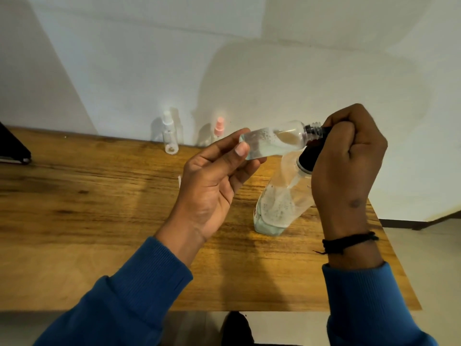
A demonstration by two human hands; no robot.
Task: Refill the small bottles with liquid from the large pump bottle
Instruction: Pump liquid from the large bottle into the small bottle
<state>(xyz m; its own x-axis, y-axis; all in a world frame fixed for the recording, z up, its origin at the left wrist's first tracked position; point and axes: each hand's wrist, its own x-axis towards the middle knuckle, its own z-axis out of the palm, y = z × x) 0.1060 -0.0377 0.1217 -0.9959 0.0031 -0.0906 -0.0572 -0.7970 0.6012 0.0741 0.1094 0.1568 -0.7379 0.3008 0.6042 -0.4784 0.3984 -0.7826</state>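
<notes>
My left hand (pixel 212 181) pinches the base of a small clear bottle (pixel 274 141), held almost level above the table with its threaded neck against the black pump nozzle. The bottle is uncapped and holds some clear liquid with bubbles. My right hand (pixel 346 161) is curled over the black pump head of the large clear pump bottle (pixel 282 203), which stands tilted on the wooden table (pixel 99 196). A little pale liquid lies at the large bottle's bottom. Most of the pump head is hidden under my right fist.
Two more small bottles stand by the wall at the back: one with a white sprayer (pixel 170 136) and one with a pink sprayer (pixel 219 129). A dark object (pixel 12 148) lies at the table's left edge. The table's right edge runs close to the large bottle.
</notes>
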